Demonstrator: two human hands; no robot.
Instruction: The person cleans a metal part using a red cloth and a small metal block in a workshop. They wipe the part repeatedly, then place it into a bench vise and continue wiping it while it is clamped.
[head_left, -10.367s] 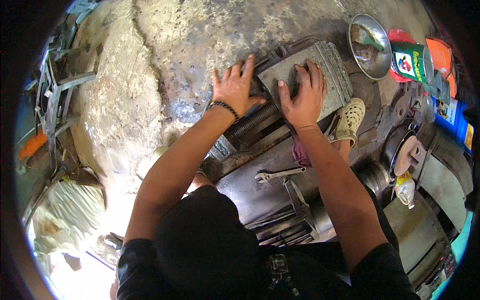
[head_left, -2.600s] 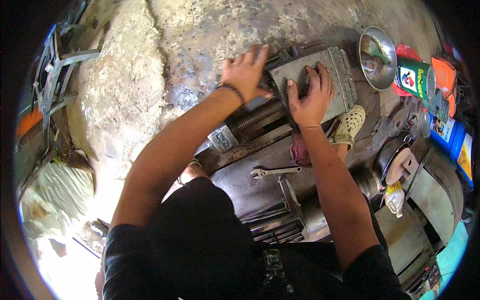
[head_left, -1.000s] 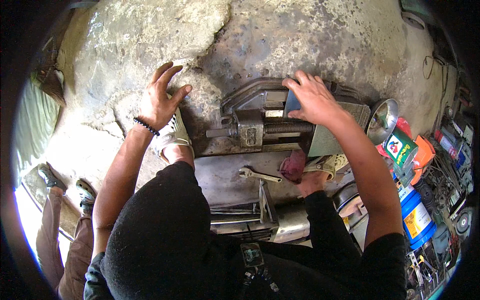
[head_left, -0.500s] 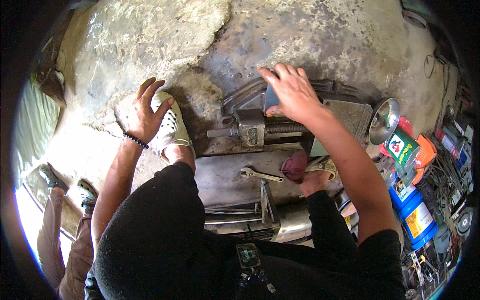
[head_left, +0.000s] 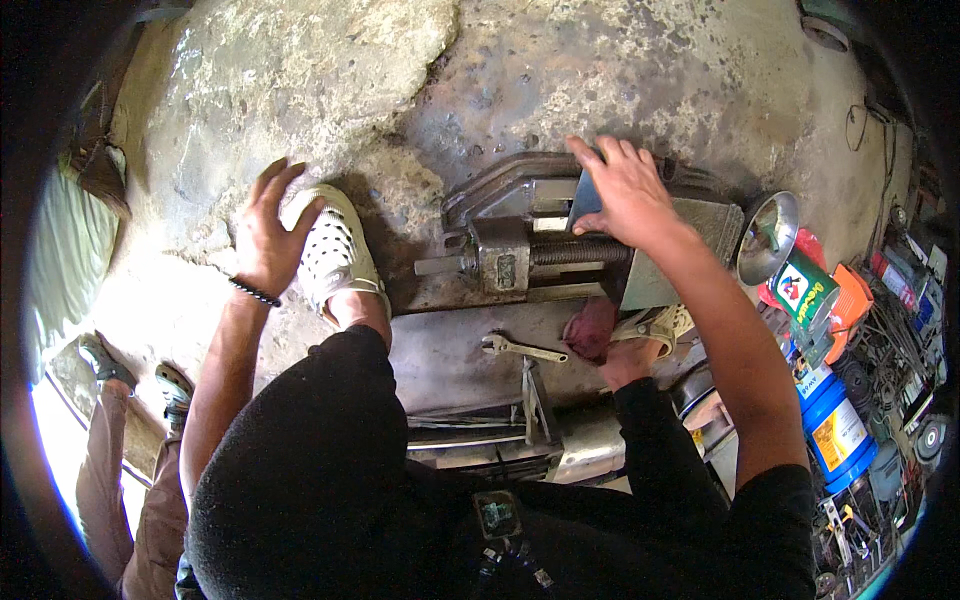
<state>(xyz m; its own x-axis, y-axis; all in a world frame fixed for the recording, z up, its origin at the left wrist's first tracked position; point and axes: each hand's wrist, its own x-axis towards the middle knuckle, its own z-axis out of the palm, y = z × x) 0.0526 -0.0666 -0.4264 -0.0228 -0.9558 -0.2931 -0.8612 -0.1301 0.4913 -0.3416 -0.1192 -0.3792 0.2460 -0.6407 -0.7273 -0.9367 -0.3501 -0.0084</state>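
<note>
My left hand [head_left: 270,230], with a black bead bracelet at the wrist, is raised beside my pale clog [head_left: 335,245], fingers apart and holding nothing. A metal vise [head_left: 500,258] with a threaded screw [head_left: 575,251] lies on the ground right of that clog. My right hand [head_left: 632,195] is over the vise's rails, thumb and fingers around a bluish flat plate [head_left: 582,203]. The hand hides part of this plate. Right of the hand, a broad grey metal plate [head_left: 695,255] rests over the vise, partly covered by my forearm.
An adjustable wrench [head_left: 522,348] and a dark red cloth [head_left: 590,328] lie near my other foot. To the right are a metal bowl [head_left: 768,238], a green can [head_left: 802,290], a blue bucket [head_left: 840,430] and piled tools. Another person's legs [head_left: 105,450] show at left.
My right hand has moved right along the vise with the bluish plate, uncovering more rails and screw. My left hand has shifted slightly left.
</note>
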